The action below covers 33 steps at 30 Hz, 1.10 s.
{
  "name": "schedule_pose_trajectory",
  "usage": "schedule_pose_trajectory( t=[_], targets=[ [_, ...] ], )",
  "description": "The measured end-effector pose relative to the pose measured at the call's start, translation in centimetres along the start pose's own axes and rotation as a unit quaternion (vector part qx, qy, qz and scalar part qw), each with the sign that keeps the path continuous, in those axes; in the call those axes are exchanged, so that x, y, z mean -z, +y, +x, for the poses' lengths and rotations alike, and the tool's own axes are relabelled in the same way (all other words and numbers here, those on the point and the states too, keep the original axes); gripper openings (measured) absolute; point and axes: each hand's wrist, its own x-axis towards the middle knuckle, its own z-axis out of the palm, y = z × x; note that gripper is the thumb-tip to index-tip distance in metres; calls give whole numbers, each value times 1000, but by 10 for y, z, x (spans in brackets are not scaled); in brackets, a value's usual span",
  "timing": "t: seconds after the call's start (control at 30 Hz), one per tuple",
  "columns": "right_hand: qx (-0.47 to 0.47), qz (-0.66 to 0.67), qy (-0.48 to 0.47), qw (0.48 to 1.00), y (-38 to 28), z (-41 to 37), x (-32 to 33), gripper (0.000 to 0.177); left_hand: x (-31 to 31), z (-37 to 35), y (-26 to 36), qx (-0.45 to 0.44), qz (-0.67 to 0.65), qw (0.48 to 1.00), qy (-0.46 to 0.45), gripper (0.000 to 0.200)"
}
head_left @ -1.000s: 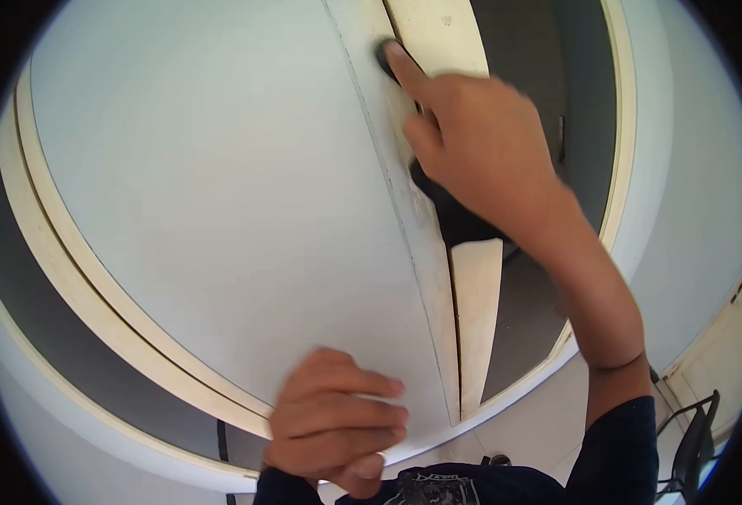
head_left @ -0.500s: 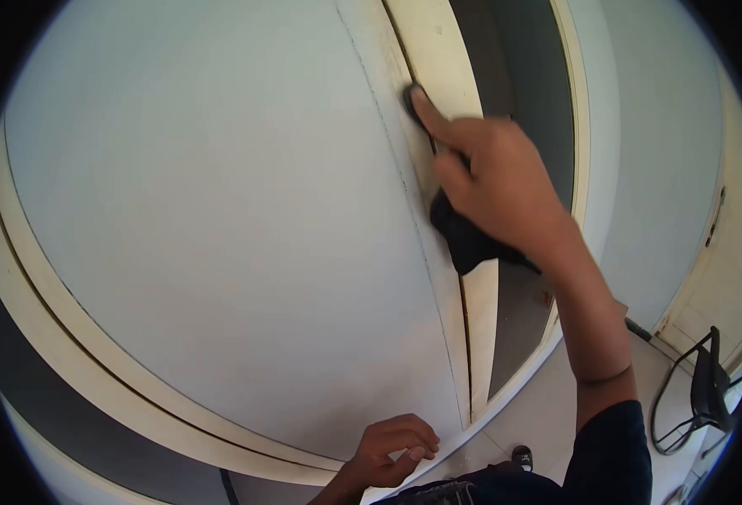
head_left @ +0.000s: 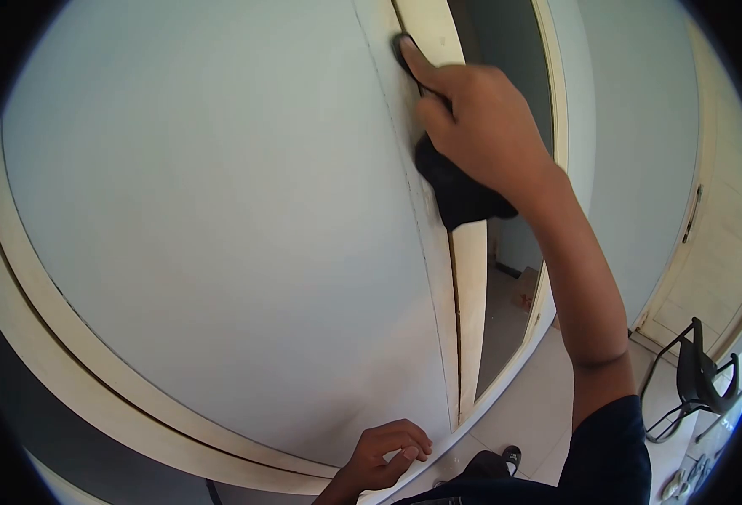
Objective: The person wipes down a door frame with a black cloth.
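Near, at the bottom, the left hand (head_left: 384, 459) rests against the pale door (head_left: 219, 236), its fingers (head_left: 409, 438) curled in together. Farther up, the right hand (head_left: 476, 126) is clamped on a dark cloth (head_left: 459, 198). The forefinger presses the cloth's top onto the door's edge (head_left: 426, 244), and the rest bunches under the palm. Far right stands a black chair (head_left: 695, 379).

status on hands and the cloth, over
Right hand gripping dark cloth, forefinger pressing it on door edge, up high. Left hand curled low against door face. Nothing in the way along the edge.
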Motion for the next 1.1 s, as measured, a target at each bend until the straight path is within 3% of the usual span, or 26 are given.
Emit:
schedule_pose_trajectory(
  t=[0.1, 0.2, 0.27, 0.33, 0.43, 0.57, 0.67, 0.77, 0.83, 0.93, 1.1],
  targets=[
    [-4, 20, -39, 999, -7, -69, -13, 49, -6, -17, -13, 6, -10, 1000, 4, 32],
    [-20, 59, -34, 997, -6, -85, -21, 48, -13, -27, -14, 45, -23, 999, -9, 32],
    [6, 49, 1, 999, -2, -45, -20, 44, -9, -25, -8, 84, -27, 995, -48, 31],
    [40, -7, 58, 997, 1, 6, -13, 43, -1, -20, -8, 57, -22, 997, -53, 27],
    [-16, -7, 0, 1000, -6, 39, 0, 45, 0, -14, -8, 25, -20, 999, -40, 27],
    [57, 5, 23, 998, -2, -39, -22, 49, -8, -24, -23, 40, -34, 999, 10, 29],
    [10, -2, -78, 997, -19, -111, -28, 54, -14, -31, -26, 77, -49, 996, -3, 28],
    [21, 3, -65, 998, -14, -87, -28, 53, -7, -25, -30, 56, -29, 998, -27, 22],
    [75, -25, 24, 997, -8, -32, -23, 50, -2, -14, -26, 44, -27, 998, -35, 22],
    [56, -15, 40, 998, -5, 33, -10, 48, -5, -2, -24, 33, -34, 998, -32, 23],
    [61, 28, -3, 998, -5, -22, -23, 52, -24, -10, -42, 52, -46, 997, 13, 24]
  ],
)
